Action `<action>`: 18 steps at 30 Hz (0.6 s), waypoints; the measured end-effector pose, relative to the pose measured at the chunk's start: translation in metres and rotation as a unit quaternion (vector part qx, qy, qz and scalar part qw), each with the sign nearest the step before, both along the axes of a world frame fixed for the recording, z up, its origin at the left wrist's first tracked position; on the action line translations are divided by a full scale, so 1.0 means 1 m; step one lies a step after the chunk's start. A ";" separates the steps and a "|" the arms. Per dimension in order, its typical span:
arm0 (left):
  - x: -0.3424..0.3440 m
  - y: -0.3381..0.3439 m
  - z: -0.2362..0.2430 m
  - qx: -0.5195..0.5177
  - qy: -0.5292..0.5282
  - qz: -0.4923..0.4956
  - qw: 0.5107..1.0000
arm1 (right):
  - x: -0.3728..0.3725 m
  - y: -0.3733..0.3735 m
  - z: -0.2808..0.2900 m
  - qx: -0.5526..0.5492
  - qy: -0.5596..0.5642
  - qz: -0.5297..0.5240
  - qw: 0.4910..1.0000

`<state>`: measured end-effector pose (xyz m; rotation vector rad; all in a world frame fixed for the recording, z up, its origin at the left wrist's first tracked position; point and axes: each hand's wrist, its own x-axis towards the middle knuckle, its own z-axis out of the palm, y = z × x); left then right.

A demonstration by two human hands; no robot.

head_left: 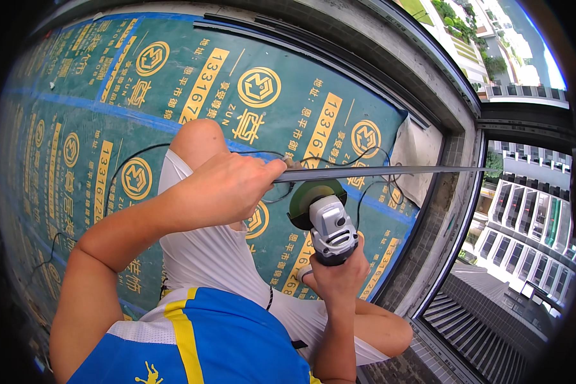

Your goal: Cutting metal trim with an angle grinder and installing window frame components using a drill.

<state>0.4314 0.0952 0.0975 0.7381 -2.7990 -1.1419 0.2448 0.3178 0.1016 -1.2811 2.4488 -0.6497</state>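
My left hand (233, 185) is closed around the near end of a long, thin dark metal strip (390, 171). The strip runs rightward from my fingers toward the window frame. Below it, my right hand (342, 275) grips a silver-grey angle grinder (332, 224) by its body. The grinder's round cutting disc (328, 190), dark greenish, is just under the strip. Whether the disc touches the strip, or is spinning, I cannot tell. My bent knees are on both sides, in light shorts.
Green printed protective sheeting (173, 70) with blue tape covers the floor. A black cable (137, 153) trails across it. More dark strips (262, 35) lie along the far edge. To the right is a window frame (479, 121) with buildings outside, and a pale sheet (416, 153) lies in the corner.
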 end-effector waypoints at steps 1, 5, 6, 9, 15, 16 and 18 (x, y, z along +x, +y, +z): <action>0.000 0.000 0.000 0.000 0.000 0.000 1.000 | 0.000 0.000 0.000 0.000 0.000 0.000 1.000; 0.000 -0.001 0.000 0.005 -0.008 -0.007 1.000 | -0.001 0.001 0.001 0.021 -0.033 -0.026 0.999; 0.000 -0.001 0.000 0.007 -0.010 -0.007 1.000 | -0.001 0.001 0.000 0.023 -0.033 -0.026 0.999; 0.002 -0.003 -0.004 -0.029 0.033 -0.008 0.999 | -0.006 0.003 0.001 0.024 -0.050 -0.004 0.998; -0.001 -0.004 -0.008 -0.132 0.021 0.048 0.990 | -0.032 0.009 0.000 0.026 -0.321 -0.025 0.947; -0.001 -0.003 -0.009 -0.132 0.020 0.047 0.990 | -0.038 0.009 -0.003 0.049 -0.426 -0.048 0.902; -0.001 0.000 -0.013 -0.177 0.036 0.057 0.982 | -0.048 0.006 -0.011 0.048 -0.484 -0.020 0.874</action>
